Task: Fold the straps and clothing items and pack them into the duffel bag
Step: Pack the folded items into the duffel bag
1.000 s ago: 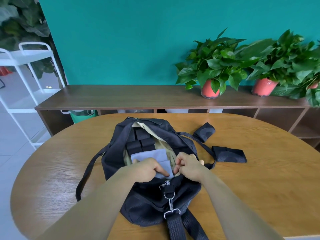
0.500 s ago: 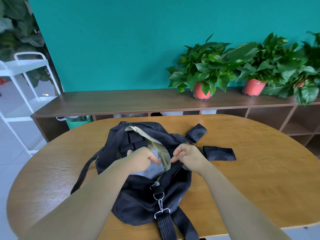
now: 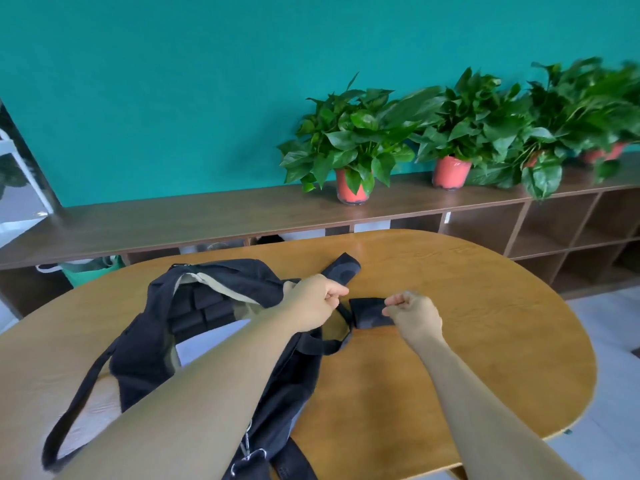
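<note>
Two bare forearms reach over an oval wooden table point(image 3: 450, 341) toward the far right side of a black duffel bag point(image 3: 145, 341). The bag lies open on the left half of the table, showing a beige lining point(image 3: 249, 308). Inside it sit several rolled black straps point(image 3: 204, 308), packed side by side, with a folded pale grey garment point(image 3: 197, 344) just in front of them.

The left hand point(image 3: 313, 301) hovers at the bag's right edge with its fingers curled into a loose fist; whether it pinches anything cannot be told. The right hand point(image 3: 414, 315) is also curled, thumb meeting forefinger, and covers the right end of a folded black cloth point(image 3: 367, 311) lying on the table just beside the bag. Whether it has hold of that cloth cannot be told.

A second folded black piece point(image 3: 343, 266) lies a little farther back, near the left hand. One of the bag's carry handles point(image 3: 79, 403) loops out over the table at the lower left.

Behind the table runs a low dark wooden shelf unit point(image 3: 207, 213) with potted green plants point(image 3: 349, 147) in red pots, against a teal wall point(image 3: 173, 81).
</note>
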Demonstrator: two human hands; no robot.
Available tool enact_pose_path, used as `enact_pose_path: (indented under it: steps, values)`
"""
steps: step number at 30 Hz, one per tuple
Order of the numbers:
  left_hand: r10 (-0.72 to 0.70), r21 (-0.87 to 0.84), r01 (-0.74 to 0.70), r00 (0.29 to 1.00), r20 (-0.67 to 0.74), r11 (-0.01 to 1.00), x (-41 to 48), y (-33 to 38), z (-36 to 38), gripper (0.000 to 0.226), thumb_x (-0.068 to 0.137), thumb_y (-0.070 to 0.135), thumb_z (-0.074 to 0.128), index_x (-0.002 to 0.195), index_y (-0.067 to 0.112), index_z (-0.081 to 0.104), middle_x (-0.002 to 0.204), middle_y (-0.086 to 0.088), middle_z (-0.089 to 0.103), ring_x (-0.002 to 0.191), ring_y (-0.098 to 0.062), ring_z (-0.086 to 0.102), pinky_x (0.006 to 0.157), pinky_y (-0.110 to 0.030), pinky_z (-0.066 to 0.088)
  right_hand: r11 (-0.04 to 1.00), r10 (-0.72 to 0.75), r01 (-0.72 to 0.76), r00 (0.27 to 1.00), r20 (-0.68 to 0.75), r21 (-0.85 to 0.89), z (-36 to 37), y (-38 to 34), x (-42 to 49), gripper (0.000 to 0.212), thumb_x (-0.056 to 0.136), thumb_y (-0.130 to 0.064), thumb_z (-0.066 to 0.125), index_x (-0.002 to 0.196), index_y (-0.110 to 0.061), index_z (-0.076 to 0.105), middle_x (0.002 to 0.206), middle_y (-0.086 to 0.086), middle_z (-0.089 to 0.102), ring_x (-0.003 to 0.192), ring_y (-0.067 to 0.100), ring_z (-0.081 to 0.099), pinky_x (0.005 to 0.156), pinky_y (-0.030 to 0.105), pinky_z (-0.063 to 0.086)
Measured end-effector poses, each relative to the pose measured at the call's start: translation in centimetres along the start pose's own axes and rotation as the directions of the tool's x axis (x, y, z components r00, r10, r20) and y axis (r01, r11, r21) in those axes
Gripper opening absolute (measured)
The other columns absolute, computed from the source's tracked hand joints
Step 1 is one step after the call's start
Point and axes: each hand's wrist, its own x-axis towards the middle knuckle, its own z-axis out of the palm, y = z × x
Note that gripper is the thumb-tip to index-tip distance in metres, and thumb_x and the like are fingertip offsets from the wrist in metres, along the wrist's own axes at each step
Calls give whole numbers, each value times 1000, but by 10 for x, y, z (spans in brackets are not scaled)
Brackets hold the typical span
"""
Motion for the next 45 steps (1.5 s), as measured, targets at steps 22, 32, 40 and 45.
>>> enact_pose_path:
  steps: [22, 32, 40, 45]
  values:
    - [-481, 129, 469, 872, 89, 874, 157, -42, 47, 27, 97, 42, 47, 107, 17, 51, 105, -1, 57, 105, -25, 52, 98, -40, 34, 980, -29, 47, 995, 96, -191, 63, 6, 157, 20, 95, -26, 51, 109, -30, 65, 108, -8, 64, 114, 18, 45, 101, 42, 24]
    - [-383, -270, 396, 918, 101, 878, 141, -17, 31, 47, 85, 13, 62, 131, 15, 52, 128, -3, 56, 105, -21, 54, 90, -32, 45, 997, 42, -39, 998, 36, -66, 42, 0, 141, 39, 89, -34, 58, 127, -27, 52, 118, -6, 61, 118, 21, 48, 103, 43, 31]
    - [-336, -476, 367, 929, 153, 799, 77, 4, -25, 44, 81, 14, 61, 124, 14, 55, 116, -7, 59, 97, -23, 54, 80, -30, 47, 914, 138, -201, 971, 196, 352, 8, -29, 86, 56, 84, -14, 61, 135, -22, 40, 124, 0, 46, 112, 23, 43, 100, 38, 36]
    - [-389, -563, 410, 907, 163, 718, 27, -5, -55, 25, 79, 9, 58, 104, 14, 61, 100, -7, 59, 85, -21, 55, 72, -29, 47, 871, 76, -212, 949, 305, 442, 8, -50, 41, 48, 80, -16, 64, 126, -21, 50, 116, 6, 58, 106, 21, 55, 89, 37, 41]
